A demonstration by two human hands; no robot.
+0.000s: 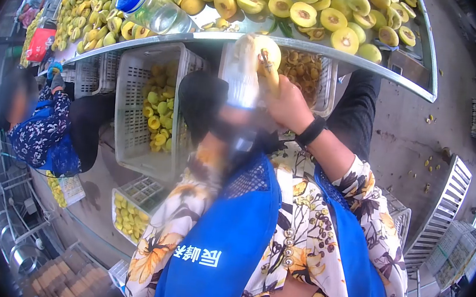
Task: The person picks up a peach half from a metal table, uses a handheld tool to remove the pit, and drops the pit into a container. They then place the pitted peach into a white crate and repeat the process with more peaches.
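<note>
My left hand [245,77], in a whitish glove and partly blurred, is closed around a pale yellow peach half [270,49] at the metal rim of the work table [215,37]. My right hand [292,105], bare with a black band at the wrist, grips the yellowish handle of a small pitting tool [271,78]. Its dark metal tip touches the cut face of the peach half. Beyond the hands, many halved yellow-green peaches [303,13] are heaped on the table, several with stones showing. A clear bottle with a blue cap [159,14] lies among them.
Below the table stand a white crate [126,131] with peach halves and another holding brown pieces [301,68]. A smaller crate [132,215] of fruit sits nearer. A co-worker [49,123] sits at left. A slatted white rack [444,199] and stacked crates [452,258] stand right.
</note>
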